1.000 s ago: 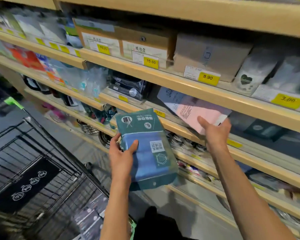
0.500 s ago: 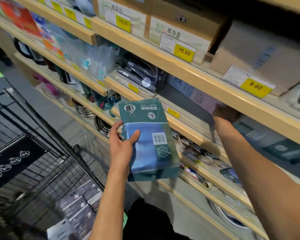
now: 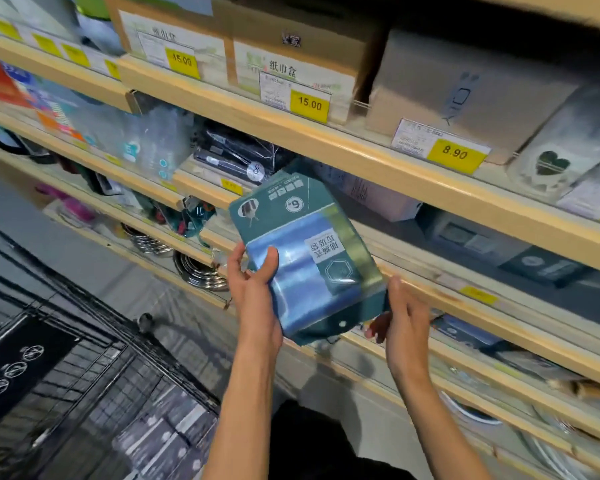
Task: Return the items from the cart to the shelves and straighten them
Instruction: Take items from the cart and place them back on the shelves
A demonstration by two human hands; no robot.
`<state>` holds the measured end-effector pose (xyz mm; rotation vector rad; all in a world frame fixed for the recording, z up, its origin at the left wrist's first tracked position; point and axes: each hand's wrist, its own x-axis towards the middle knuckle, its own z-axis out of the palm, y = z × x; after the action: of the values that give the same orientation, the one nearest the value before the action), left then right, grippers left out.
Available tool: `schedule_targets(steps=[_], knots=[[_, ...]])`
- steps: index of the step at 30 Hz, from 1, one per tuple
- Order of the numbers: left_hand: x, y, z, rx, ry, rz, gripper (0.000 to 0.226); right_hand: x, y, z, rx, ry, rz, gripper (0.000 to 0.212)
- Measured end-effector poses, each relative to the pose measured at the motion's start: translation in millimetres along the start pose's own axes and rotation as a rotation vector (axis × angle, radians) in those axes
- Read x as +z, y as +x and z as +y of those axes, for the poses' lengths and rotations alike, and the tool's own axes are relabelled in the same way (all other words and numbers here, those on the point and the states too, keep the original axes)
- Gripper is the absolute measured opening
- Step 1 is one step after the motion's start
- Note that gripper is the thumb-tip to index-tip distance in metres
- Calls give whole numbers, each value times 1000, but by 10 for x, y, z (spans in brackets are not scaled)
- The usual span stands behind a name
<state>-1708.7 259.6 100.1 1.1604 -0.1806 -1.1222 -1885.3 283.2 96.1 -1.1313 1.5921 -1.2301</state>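
A teal and blue bag pack [image 3: 302, 258] is held upside down in front of the middle shelf [image 3: 430, 292], its top end tilted toward the shelf opening. My left hand [image 3: 253, 282] grips its left edge, thumb on the front. My right hand [image 3: 400, 313] holds the pack's lower right corner, fingers curled under it. A pink and white pack [image 3: 371, 195] lies on that shelf behind it. The black wire cart [image 3: 66, 375] stands at the lower left with several grey packs [image 3: 167, 441] in its basket.
Wooden shelves run across the view. The upper shelf holds cardboard boxes [image 3: 291, 60] with yellow price tags. Clear and black packs [image 3: 229, 157] sit left of the held pack; dark boxes [image 3: 541, 265] lie to its right. Metal pans [image 3: 198, 271] sit lower down.
My right hand left the pink pack on the shelf and came down to take the teal pack's lower corner. The teal pack rose and tilted toward the shelf.
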Motion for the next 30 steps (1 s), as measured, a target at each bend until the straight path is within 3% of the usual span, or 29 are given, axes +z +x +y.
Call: schedule_targets(steps=[3, 8, 11, 16, 18, 21, 22, 24, 26, 30], knots=[[332, -114, -172, -14, -123, -32, 50, 43, -160, 16, 8, 36, -76, 46], [782, -173, -477, -92, -122, -142, 52, -40, 205, -136, 104, 208, 54, 33], [889, -90, -516, -135, 41, -287, 56, -216, 605, -266, 134, 145, 147, 34], [884, 151, -465, 1, 513, -508, 34, -441, 1209, -497, 133, -11, 140, 18], [887, 191, -405, 22, 562, -500, 35, -468, 1354, -605, 149, -78, -18, 24], [913, 203, -334, 22, 553, -517, 38, -349, 1584, -456, 77, -203, 9, 10], [912, 201, -328, 15, 563, -533, 39, -272, 1607, -406, 112, -303, -55, 12], [880, 181, -306, 27, 589, -565, 40, -105, 1560, -308, 160, -506, -69, 45], [794, 164, -292, 30, 609, -577, 38, -38, 1494, -298, 245, -551, 11, 63], [433, 22, -224, -13, 545, -508, 29, 124, 1249, -329, 157, -279, 353, 26]])
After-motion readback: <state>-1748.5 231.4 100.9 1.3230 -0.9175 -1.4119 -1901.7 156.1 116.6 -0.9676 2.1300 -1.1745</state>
